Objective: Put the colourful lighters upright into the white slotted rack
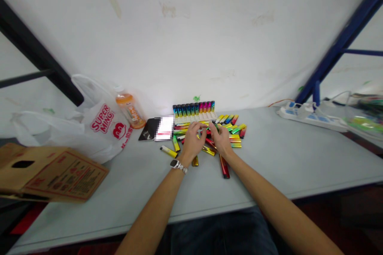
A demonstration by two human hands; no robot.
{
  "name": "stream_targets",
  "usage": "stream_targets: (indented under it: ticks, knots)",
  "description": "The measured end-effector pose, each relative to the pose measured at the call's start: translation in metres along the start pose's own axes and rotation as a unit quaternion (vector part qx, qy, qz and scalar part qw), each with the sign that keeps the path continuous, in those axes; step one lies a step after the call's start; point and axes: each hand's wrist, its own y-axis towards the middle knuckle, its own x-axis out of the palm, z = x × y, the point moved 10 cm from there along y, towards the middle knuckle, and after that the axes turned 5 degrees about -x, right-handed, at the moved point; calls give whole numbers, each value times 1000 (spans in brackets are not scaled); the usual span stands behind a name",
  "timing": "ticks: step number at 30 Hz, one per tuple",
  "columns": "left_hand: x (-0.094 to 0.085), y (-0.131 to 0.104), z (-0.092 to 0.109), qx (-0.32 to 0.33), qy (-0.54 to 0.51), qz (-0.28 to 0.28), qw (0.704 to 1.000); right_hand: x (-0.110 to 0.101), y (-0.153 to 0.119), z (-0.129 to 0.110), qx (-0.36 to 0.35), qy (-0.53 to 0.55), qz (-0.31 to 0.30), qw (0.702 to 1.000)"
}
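Observation:
My left hand [193, 139] is over a loose pile of shiny lighters, its fingers bent and its thumb close to the index finger; whatever lies between them is too small to make out. Close beside it, my right hand [220, 139] has its fingers closed, with a bit of green and black at the tips that looks like a lighter. Yellow, green and red lighters lie around both hands, among them a red lighter [224, 167] near my right wrist and a yellow lighter [169, 151] to the left. Behind the hands, a white rack [194, 118] has a row of upright blue-to-pink lighters [194, 108] along its back.
Left of the pile lie a dark flat device [147, 129] and a white, blurred-out card [164, 129]. Farther left are an orange drink bottle [131, 109], a white plastic bag [98, 127] and a cardboard box [66, 173]. A power strip [311, 117] with cables sits at right.

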Motion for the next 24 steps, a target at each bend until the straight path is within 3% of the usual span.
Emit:
stream_targets:
  ticks: [4, 19, 24]
  knots:
    - [1, 0, -1, -6, -1, -3, 1000, -2, 3, 7, 23, -17, 17, 999]
    - [-4, 0, 10, -10, -43, -1, 999, 0, 2, -6, -10, -47, 7, 999]
    - [3, 2, 9, -29, -97, -34, 994, 3, 2, -10, -24, 19, -18, 999]
